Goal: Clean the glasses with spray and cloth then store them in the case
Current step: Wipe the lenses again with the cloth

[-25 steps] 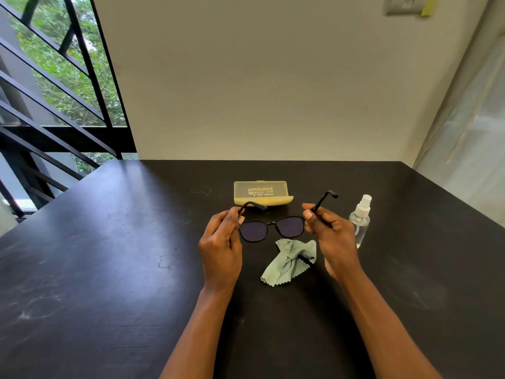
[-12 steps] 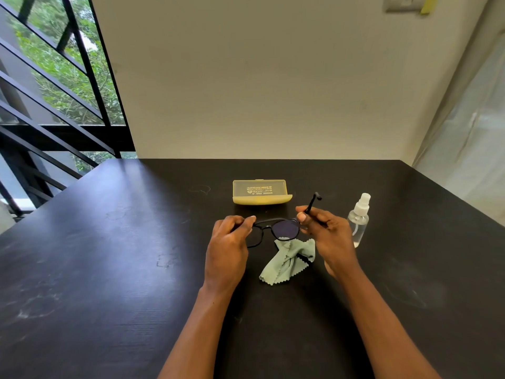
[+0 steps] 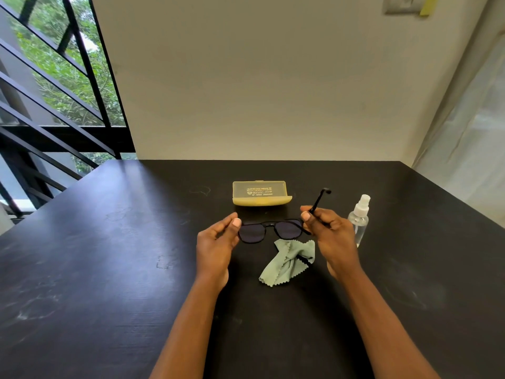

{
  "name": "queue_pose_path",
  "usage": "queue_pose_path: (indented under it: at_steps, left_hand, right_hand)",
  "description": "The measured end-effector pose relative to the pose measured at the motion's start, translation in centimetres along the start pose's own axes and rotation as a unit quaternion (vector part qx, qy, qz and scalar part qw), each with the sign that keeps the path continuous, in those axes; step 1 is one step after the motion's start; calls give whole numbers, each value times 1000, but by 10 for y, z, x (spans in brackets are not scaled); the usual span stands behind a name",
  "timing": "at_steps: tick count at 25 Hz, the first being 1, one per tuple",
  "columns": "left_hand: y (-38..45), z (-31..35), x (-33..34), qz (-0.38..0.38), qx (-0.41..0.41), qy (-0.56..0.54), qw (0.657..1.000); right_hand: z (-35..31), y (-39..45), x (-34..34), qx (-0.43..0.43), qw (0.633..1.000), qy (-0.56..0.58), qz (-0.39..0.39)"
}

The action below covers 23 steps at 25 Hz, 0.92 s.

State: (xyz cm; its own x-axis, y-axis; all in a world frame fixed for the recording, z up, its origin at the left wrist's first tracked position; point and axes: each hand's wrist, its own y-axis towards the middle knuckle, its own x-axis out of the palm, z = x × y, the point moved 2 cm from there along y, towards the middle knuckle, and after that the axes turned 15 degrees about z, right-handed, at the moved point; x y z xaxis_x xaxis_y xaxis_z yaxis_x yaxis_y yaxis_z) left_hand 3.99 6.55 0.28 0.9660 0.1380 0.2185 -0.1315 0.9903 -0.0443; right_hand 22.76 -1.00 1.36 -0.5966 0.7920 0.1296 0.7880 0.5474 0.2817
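Note:
Black-framed glasses (image 3: 270, 231) with dark lenses hang just above the black table (image 3: 109, 255), between my hands. My left hand (image 3: 217, 243) pinches the left end of the frame with thumb and fingertips; the left temple is folded in behind the lenses. My right hand (image 3: 329, 235) grips the right temple, which sticks up and away from me. Just under the glasses a crumpled green cloth (image 3: 287, 262) lies on the table. The yellow case (image 3: 261, 193) sits shut behind the glasses. To the right of my right hand stands a clear spray bottle (image 3: 359, 220) with a white nozzle.
The table ends at a cream wall at the back. A window with black bars is at the left, and a pale curtain hangs at the right. The table's left edge runs diagonally.
The left temple, open a second ago, is now folded in. My left hand has shifted along the frame's left end. The right temple stays raised in my right hand.

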Motion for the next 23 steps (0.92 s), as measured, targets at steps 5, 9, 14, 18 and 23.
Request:
queue_pose_path:
  at_steps: [5,9,14,18,23]
  left_hand:
    - [-5,7,-4,-11,-229,-137,964]
    - [-7,11,-5,4,-246,-146,958]
    - [-5,11,-7,14,-243,-172,955]
    - [-2,10,-7,12,-232,-172,957]
    - [-2,10,-7,9,-220,-150,964]
  right_hand:
    - [-9,-3,-2,-43,999,27,5]
    - [-10,-4,-2,-70,995,71,-9]
    - [-10,-3,-1,-155,984,-36,-80]
    - [-7,-5,1,-232,958,-130,-109]
    - [-4,-5,1,-192,955,-181,-132]
